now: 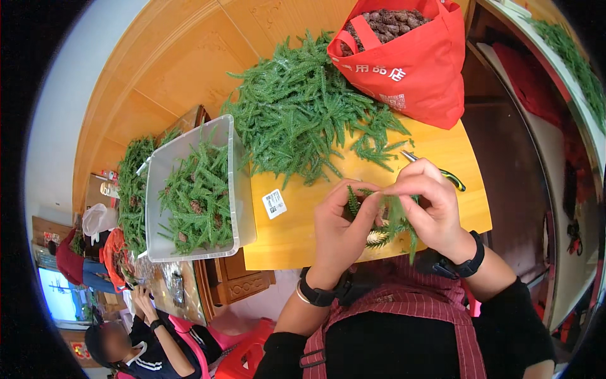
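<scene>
Close to the front edge of the yellow table, my left hand point(341, 227) and my right hand point(434, 205) meet fingertip to fingertip. Both are closed in a pinch on a green artificial pine sprig point(399, 222), whose needles hang down between them. Fingers cover part of its stem, so the exact grip point is hidden. Just beyond my right hand lie pliers point(456, 181) with black and yellow handles, partly covered by that hand. A large heap of loose pine sprigs point(297, 104) spreads across the far part of the table.
Left of my hands stands a clear plastic bin point(241, 218) holding sprigs with pinecones. A red bag point(416, 76) full of pinecones sits at the back right. A white label card point(274, 204) lies on the yellow table point(287, 243). Another person point(161, 344) sits at lower left.
</scene>
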`<state>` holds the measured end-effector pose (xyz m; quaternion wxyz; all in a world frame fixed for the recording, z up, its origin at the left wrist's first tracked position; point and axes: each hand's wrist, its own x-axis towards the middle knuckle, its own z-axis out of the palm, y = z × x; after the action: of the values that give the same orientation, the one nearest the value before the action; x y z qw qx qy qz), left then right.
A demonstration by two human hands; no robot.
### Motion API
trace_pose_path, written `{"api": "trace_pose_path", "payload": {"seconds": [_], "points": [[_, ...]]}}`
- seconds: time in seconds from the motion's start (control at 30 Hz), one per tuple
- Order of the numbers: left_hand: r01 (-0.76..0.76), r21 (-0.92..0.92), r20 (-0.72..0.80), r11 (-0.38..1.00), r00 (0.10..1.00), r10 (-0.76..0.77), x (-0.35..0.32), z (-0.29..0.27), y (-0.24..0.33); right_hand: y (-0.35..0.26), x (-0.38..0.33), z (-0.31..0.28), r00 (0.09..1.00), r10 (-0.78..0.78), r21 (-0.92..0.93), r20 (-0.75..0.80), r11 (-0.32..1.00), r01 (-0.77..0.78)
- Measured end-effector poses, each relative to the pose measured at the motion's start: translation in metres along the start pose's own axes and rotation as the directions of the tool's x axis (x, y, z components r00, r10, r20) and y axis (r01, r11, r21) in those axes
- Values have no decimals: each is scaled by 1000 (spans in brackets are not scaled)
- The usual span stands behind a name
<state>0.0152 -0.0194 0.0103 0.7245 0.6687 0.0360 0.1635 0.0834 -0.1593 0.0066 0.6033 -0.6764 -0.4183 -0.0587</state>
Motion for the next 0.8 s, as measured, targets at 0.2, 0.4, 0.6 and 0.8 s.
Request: {"api": "trace_pose_path", "payload": {"seconds": [0.2, 0.4, 0.6, 0.8], "points": [[115, -106, -18, 988, 993, -118, 1, 1, 1, 2, -2, -3, 969, -206, -171, 137, 959, 228], [-308, 413, 16, 857, 944, 331, 2, -4, -4, -3, 7, -13, 854, 437, 573, 284, 637, -516], [-340, 429, 49, 837, 934, 354, -1, 0, 1, -4, 12, -20, 724, 460, 409, 513, 611, -678], [-343, 422, 90, 839, 937, 338, -2, 1, 6, -2, 10, -21, 776, 411, 379, 478, 701, -605]]}}
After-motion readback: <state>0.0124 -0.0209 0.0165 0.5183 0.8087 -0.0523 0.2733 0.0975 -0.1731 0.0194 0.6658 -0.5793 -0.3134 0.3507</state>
